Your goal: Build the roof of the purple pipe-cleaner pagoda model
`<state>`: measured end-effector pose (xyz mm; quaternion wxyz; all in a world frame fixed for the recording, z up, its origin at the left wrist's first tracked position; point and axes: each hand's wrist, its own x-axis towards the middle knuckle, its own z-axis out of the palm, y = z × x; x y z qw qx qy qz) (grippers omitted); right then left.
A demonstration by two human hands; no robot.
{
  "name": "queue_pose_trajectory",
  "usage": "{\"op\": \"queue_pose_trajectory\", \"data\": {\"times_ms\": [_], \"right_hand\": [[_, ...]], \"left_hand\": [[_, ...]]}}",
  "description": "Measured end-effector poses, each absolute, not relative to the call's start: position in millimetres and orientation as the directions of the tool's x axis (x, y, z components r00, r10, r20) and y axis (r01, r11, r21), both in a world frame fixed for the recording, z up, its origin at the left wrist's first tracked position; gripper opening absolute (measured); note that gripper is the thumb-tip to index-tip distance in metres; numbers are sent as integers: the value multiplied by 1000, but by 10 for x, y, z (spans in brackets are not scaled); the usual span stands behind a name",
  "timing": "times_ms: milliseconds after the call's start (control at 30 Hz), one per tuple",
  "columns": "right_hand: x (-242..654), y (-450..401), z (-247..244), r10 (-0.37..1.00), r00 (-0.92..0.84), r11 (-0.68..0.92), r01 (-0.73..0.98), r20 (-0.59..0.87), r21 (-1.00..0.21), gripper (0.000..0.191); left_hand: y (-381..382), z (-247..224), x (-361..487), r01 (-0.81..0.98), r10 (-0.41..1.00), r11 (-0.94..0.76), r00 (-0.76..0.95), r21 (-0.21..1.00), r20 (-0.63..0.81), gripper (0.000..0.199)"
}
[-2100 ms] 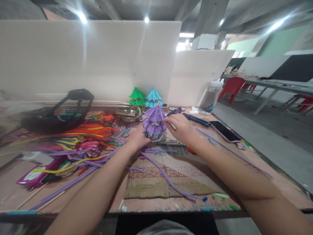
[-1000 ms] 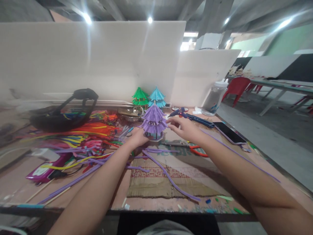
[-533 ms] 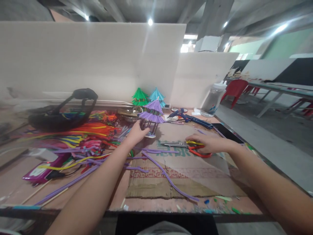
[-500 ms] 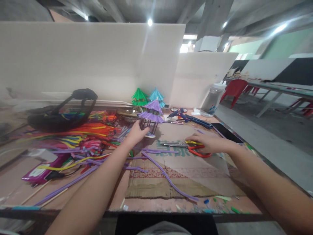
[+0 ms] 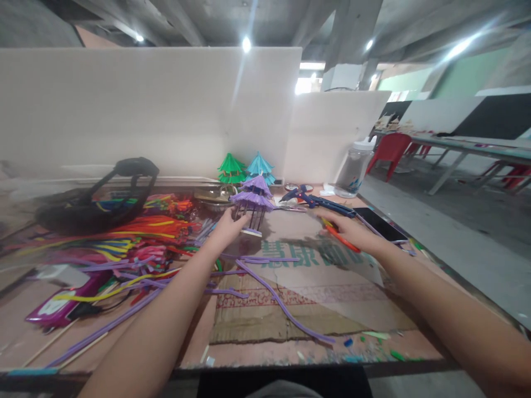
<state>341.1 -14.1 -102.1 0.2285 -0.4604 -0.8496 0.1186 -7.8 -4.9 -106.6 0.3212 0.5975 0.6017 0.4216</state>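
A small pavilion model [image 5: 254, 193] with a two-tier purple roof and dark posts stands slightly tilted near the middle. My left hand [image 5: 232, 225] holds it low on its left side, fingers closed at the posts. To the right, my right hand [image 5: 337, 224] is wrapped round scissors [image 5: 341, 237] with orange and yellow handles; their blades are hard to make out. Behind the purple model are a green one [image 5: 231, 168] and a light blue one [image 5: 260, 166]. Purple pipe cleaners [image 5: 286, 309] lie across the cardboard [image 5: 249, 320] between my forearms.
Bundles of coloured pipe cleaners [image 5: 153, 226], a black bag-like object [image 5: 99, 204] and a magenta device [image 5: 62, 304] lie left. At the back right are a glue gun [image 5: 298, 193], a blue-handled tool [image 5: 334, 206], a phone [image 5: 379, 224] and a bottle [image 5: 352, 168].
My right hand has moved forward with the scissors, which have turned away from their sideways position. The purple model in my left hand has shifted slightly. The whole view has shifted a little.
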Motion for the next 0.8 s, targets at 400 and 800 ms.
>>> {"op": "queue_pose_trajectory", "data": {"times_ms": [400,800], "right_hand": [[2837,141,-521,460,-323,523,852,828,42,28],[2931,158,-676,424,-383,482,863,821,154,28]], "left_hand": [[24,-1211,-43,500,981,-146,-37,854,190,55],[-52,-1150,-14,507,977,-162,-40,846,211,55]]}}
